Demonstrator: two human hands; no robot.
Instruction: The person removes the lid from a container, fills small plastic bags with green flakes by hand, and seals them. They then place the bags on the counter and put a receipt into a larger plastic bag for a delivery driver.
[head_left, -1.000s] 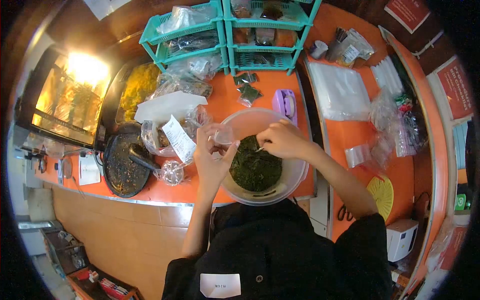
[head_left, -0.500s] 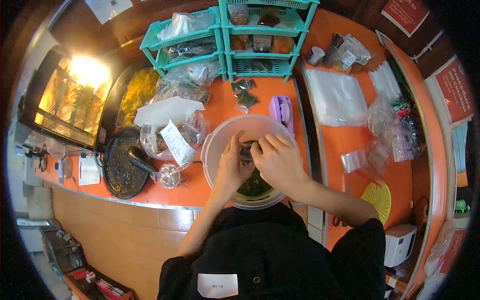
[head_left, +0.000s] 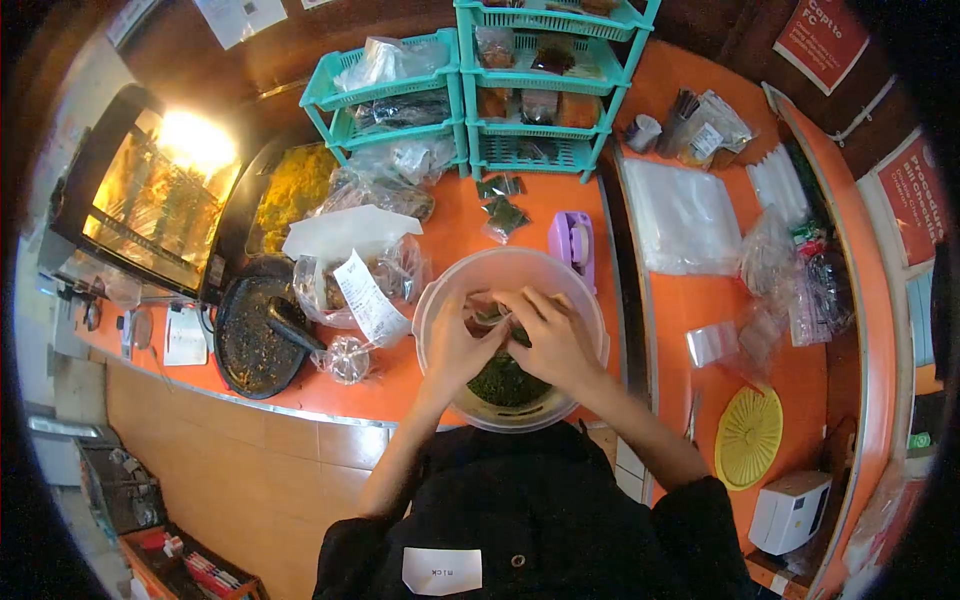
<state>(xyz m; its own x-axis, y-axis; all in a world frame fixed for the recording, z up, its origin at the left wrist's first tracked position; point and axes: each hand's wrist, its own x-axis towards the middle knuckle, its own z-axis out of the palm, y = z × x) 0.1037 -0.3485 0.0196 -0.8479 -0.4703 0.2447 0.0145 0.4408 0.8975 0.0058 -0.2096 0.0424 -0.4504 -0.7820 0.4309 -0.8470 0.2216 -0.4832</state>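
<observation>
The left hand [head_left: 455, 345] and right hand [head_left: 550, 338] are brought close together in front of the torso, thumbs and fingertips drawn inward in a pinch, while both forearms are angled in from the sides and the elbows are held apart.
</observation>
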